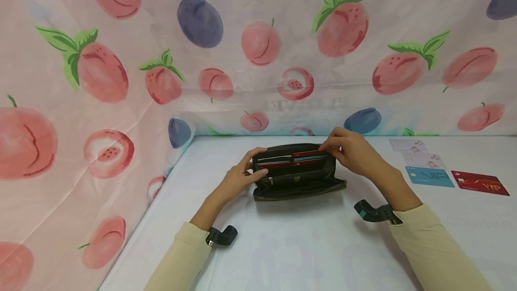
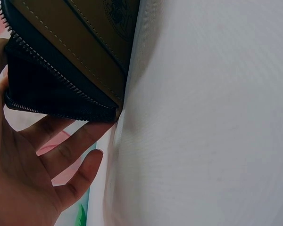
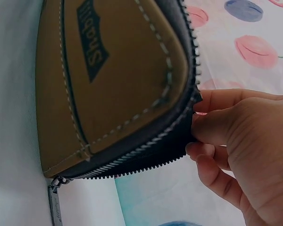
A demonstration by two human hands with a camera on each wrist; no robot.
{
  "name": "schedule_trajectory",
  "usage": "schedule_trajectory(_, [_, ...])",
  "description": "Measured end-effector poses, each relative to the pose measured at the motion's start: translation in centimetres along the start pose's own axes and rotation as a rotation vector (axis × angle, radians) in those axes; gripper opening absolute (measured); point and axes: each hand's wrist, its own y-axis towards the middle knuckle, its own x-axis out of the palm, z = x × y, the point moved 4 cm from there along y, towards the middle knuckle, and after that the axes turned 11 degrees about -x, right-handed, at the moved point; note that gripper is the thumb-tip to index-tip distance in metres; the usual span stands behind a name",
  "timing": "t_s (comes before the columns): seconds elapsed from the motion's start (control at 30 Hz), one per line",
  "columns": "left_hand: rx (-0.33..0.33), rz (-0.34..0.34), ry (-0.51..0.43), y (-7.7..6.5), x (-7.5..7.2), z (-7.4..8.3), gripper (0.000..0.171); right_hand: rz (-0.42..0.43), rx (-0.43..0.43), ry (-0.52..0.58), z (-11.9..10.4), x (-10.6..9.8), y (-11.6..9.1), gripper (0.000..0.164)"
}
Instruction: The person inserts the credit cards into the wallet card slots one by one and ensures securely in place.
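A dark zip-around wallet (image 1: 299, 178) lies unzipped and spread on the white table, its brown stitched outside (image 2: 85, 42) filling part of the left wrist view. My left hand (image 1: 238, 178) grips its left end, thumb in front and fingers behind. Several cards sit in the inner slots, among them a red card (image 1: 305, 153) at the upper right and a blue card (image 1: 313, 158) just below. At the upper right corner, my right hand (image 1: 353, 149) pinches the end of that red card; the wallet partly hides these fingertips (image 3: 200, 148) in the right wrist view.
On the right of the table (image 1: 323, 246) lie a blue VIP card (image 1: 430, 177), a red VIP card (image 1: 480, 183) and pale flowered cards (image 1: 422, 160), which overlap. A fruit-print cloth (image 1: 242, 3) hangs behind and along the left. A zip pull (image 3: 55, 205) dangles from the wallet's right end.
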Motion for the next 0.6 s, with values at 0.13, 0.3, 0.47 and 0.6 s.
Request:
schedule_trajectory(0.13, [0.000, 0.002, 0.001, 0.01, 0.00, -0.05, 0.054, -0.001, -0.014, -0.011, -0.19, -0.03, 0.08, 0.023])
schedule_trajectory(0.3, [0.005, 0.002, 0.003, 0.12, 0.04, -0.17, 0.053, -0.006, -0.019, -0.014, -0.25, -0.02, 0.08, 0.023])
schedule_trajectory(0.47, [0.003, 0.001, 0.002, 0.19, 0.07, -0.19, 0.053, -0.014, -0.009, -0.016, -0.22, -0.04, 0.07, 0.023])
schedule_trajectory(0.6, [0.003, 0.005, 0.008, 0.20, 0.07, -0.17, 0.054, -0.021, 0.002, -0.015, -0.17, -0.05, 0.09, 0.023])
